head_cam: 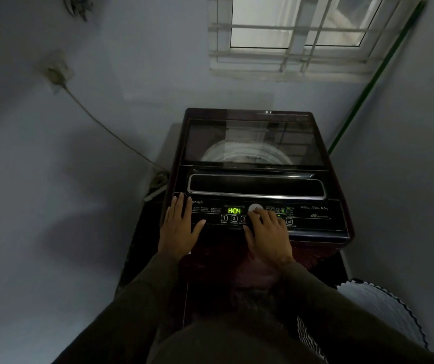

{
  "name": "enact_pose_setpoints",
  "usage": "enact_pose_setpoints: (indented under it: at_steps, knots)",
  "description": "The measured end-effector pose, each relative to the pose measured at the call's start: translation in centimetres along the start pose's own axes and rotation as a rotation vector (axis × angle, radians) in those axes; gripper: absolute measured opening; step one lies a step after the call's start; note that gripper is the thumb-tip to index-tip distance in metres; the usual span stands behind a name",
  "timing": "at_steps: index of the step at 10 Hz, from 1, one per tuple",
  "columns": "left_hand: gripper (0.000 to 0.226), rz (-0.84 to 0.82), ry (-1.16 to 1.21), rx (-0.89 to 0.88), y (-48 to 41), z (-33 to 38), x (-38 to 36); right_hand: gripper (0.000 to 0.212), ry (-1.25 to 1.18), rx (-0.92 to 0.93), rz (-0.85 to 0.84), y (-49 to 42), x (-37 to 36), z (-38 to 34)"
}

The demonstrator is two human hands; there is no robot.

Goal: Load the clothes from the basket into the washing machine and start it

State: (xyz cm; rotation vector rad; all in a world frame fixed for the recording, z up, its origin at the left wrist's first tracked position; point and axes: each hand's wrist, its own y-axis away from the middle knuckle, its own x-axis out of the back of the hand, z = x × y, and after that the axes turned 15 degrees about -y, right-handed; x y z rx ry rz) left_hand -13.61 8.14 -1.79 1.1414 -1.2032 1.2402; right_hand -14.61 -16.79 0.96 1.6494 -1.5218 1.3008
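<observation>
The washing machine stands in the corner under the window, lid shut and display reading H:04, while the left hand lies flat with fingers spread on the panel's left end and the right hand, fingers loosely spread, touches the round dial.

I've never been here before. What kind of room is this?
Probably a small laundry corner at home. A washing machine with a lit display stands against the wall, a barred window sits above it, and a basket waits beside it.
</observation>
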Motion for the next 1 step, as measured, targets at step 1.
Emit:
enact_pose_setpoints:
  at_steps: [1]
  knots:
    - [0.084,0.018,0.003,0.014,0.17,0.35,-0.62,0.042,-0.017,0.012,0.004,-0.31,-0.27,0.53]
